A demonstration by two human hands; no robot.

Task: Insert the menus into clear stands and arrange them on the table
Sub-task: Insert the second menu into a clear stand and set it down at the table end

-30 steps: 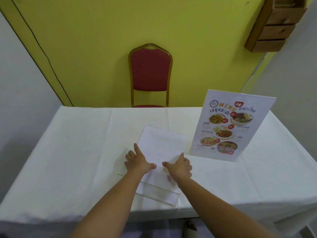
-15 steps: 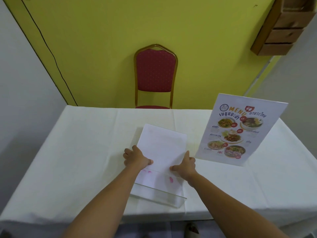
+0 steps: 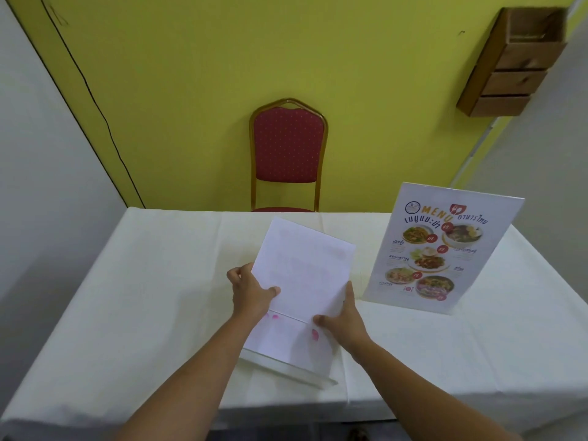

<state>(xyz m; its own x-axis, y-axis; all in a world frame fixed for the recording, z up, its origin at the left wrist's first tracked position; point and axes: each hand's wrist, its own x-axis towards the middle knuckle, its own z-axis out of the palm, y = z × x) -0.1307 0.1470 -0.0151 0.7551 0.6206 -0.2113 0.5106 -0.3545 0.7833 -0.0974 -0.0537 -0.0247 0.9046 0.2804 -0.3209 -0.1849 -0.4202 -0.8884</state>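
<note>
A menu sheet [image 3: 305, 265] shows its blank white back, with faint pink print bleeding through. Its lower part sits inside a clear stand [image 3: 286, 366] that lies near the table's front edge. My left hand [image 3: 251, 291] grips the sheet's left edge and my right hand [image 3: 343, 316] grips its right edge, thumbs on top. The upper half of the sheet sticks out beyond the stand's rim. At the right a second stand with a colourful menu [image 3: 439, 249] stands upright, facing me.
The table [image 3: 159, 297] wears a white cloth. A red padded chair [image 3: 288, 151] stands behind it against a yellow wall. A wooden shelf box [image 3: 512, 62] hangs at the top right. Grey walls run along both sides.
The sheet has risen higher out of the flat stand and both hands have shifted farther apart to its side edges. The camera has tilted up a little.
</note>
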